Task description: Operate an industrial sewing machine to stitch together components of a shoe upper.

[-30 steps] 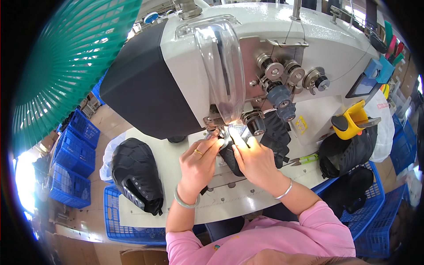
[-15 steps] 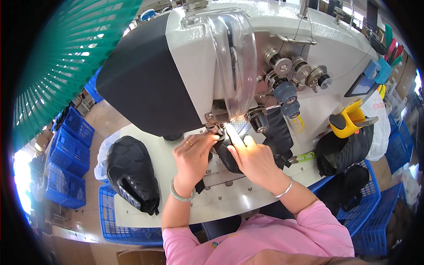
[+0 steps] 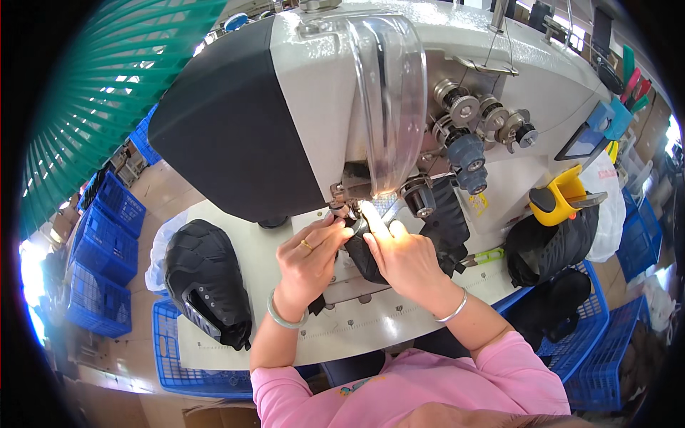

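Note:
A black shoe upper lies beneath the needle area of a white and dark grey sewing machine, partly covered by my hands. My left hand, with a ring and a bangle, pinches the upper's edge beside the presser foot. From the other side my right hand presses and grips the same upper, its index finger stretched toward the lit needle area. Fingertips and machine parts hide the exact stitching point. More black shoe material lies beyond my right hand; whether it joins the held upper, I cannot tell.
A finished-looking black shoe upper rests on the table's left, another at the right. Green-handled snips lie near a yellow holder. Blue crates flank the table; a green slatted guard hangs upper left.
The whole view has shifted slightly. Both hands stay on the black shoe upper at the needle area, with only small shifts of the fingers.

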Demonstrator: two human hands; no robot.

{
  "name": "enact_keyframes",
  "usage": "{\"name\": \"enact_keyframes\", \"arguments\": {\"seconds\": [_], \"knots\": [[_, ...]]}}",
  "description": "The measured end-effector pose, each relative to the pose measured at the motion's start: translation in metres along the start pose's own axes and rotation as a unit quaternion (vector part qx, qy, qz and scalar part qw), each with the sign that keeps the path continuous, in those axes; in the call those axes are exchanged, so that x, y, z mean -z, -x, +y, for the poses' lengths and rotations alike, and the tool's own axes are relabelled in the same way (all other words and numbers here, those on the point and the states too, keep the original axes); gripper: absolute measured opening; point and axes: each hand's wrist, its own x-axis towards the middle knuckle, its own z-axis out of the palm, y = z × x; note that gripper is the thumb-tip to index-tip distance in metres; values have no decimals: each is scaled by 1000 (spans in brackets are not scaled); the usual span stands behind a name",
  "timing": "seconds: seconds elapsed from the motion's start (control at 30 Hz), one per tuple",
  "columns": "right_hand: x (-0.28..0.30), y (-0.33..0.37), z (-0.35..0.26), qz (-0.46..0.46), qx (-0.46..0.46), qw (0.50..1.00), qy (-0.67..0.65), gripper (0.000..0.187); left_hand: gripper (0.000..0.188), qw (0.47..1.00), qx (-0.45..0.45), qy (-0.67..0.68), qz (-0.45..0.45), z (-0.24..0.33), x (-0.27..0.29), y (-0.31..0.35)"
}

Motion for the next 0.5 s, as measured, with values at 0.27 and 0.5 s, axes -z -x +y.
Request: {"name": "enact_keyframes", "arguments": {"seconds": [0.27,0.5], "knots": [[3,-6,0,6,14,1000,-4,45,21,1000,-6,-7,-3,-3,1,0],[12,-18,13,-20,58,998,12,27,23,998,-36,-58,2,1,-3,-1]]}}
